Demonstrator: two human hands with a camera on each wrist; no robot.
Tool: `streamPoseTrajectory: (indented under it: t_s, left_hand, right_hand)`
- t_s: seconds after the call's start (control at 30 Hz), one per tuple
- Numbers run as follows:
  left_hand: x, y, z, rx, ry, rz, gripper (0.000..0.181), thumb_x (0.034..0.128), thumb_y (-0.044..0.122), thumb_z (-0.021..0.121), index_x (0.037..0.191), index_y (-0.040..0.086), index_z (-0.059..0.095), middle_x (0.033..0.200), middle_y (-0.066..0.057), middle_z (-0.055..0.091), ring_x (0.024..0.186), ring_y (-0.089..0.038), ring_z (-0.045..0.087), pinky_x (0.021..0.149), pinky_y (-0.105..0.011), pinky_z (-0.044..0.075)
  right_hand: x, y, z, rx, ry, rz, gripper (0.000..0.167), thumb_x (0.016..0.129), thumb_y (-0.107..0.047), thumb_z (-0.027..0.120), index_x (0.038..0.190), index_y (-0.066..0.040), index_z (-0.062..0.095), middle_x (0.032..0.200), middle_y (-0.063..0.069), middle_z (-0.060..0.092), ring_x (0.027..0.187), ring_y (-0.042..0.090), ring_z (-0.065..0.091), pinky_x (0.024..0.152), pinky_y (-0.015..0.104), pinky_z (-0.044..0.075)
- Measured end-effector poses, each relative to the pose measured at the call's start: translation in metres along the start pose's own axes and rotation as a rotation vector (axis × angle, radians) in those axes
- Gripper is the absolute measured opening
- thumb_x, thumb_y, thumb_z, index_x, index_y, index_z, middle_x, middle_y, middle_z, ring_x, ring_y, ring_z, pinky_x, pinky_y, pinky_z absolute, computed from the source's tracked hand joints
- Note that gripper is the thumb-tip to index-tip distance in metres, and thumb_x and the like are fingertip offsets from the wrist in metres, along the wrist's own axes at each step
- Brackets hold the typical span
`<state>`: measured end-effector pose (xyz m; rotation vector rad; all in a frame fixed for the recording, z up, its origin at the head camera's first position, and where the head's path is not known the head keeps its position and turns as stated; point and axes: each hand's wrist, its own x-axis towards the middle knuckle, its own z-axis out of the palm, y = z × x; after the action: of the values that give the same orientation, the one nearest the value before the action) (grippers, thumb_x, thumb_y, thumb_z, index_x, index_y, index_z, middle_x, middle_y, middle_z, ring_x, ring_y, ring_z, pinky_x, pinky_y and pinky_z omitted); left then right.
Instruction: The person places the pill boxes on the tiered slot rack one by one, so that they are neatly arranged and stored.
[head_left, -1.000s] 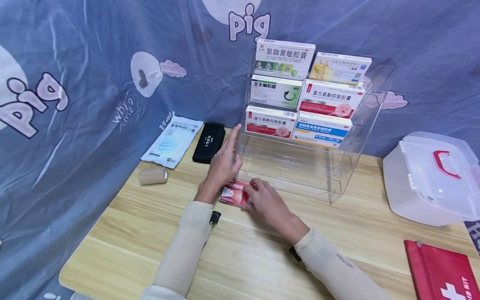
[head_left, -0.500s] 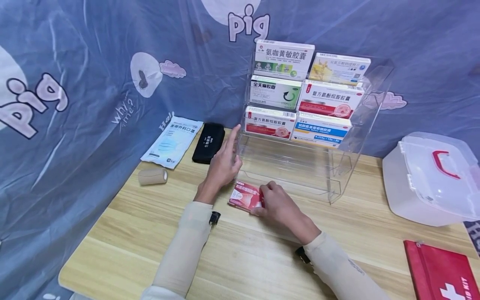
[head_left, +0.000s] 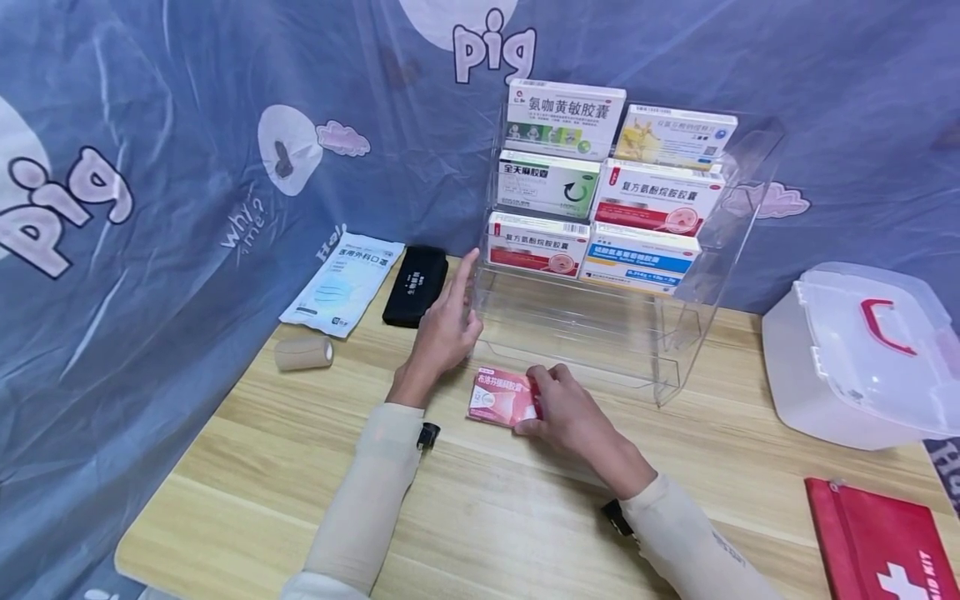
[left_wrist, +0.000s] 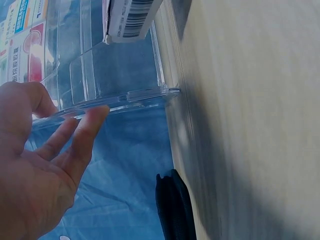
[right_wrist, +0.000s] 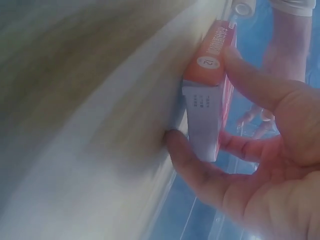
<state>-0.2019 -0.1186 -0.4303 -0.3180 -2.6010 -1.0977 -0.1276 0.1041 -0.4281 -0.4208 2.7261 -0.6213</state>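
Note:
The right hand [head_left: 570, 421] grips the right end of a red and white medicine box [head_left: 498, 398] at the tabletop in front of the display stand. In the right wrist view the thumb lies along one face of the box, while other fingers reach around its pale end [right_wrist: 202, 120]. At the stand's left side, the left hand [head_left: 444, 333] holds the side panel of the clear display stand [head_left: 570, 329]. Its thumb and fingers lie on either side of the panel edge in the left wrist view. White medicine boxes [head_left: 538, 246] stand in pairs on the upper tiers.
Left of the stand lie a black case [head_left: 416, 286], a face mask packet [head_left: 343, 283] and a beige bandage roll [head_left: 303, 353]. To the right are a translucent box [head_left: 847, 375] with a red handle and a red first aid pouch [head_left: 877, 533]. A printed cloth hangs behind.
The right hand has slid the red medicine box rightward, away from the left hand, turning it slightly. The left hand stays at the stand's side.

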Motion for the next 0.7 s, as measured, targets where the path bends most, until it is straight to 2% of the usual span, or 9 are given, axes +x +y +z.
streamPoseTrajectory:
  t_s: [0.3, 0.7]
  left_hand:
    - [0.0, 0.0, 0.0, -0.012, -0.002, 0.003, 0.102, 0.094, -0.005, 0.063, 0.173, 0.036, 0.014, 0.163, -0.013, 0.051, 0.117, -0.036, 0.07, 0.085, -0.052, 0.061]
    - [0.0, -0.001, 0.001, -0.013, 0.002, 0.004, 0.101, 0.0943, -0.005, 0.063, 0.173, 0.036, 0.014, 0.162, -0.013, 0.052, 0.119, -0.036, 0.07, 0.088, -0.053, 0.061]
  right_hand:
    - [-0.003, 0.006, 0.0, 0.073, 0.013, -0.025, 0.073, 0.085, -0.026, 0.093, 0.146, -0.01, 0.056, 0.134, 0.023, 0.055, 0.105, 0.032, 0.06, 0.094, 0.053, 0.057]
    - [-0.007, 0.011, 0.002, 0.138, 0.025, -0.027, 0.073, 0.086, -0.016, 0.091, 0.15, -0.013, 0.056, 0.141, 0.02, 0.052, 0.114, 0.031, 0.059, 0.101, 0.054, 0.055]
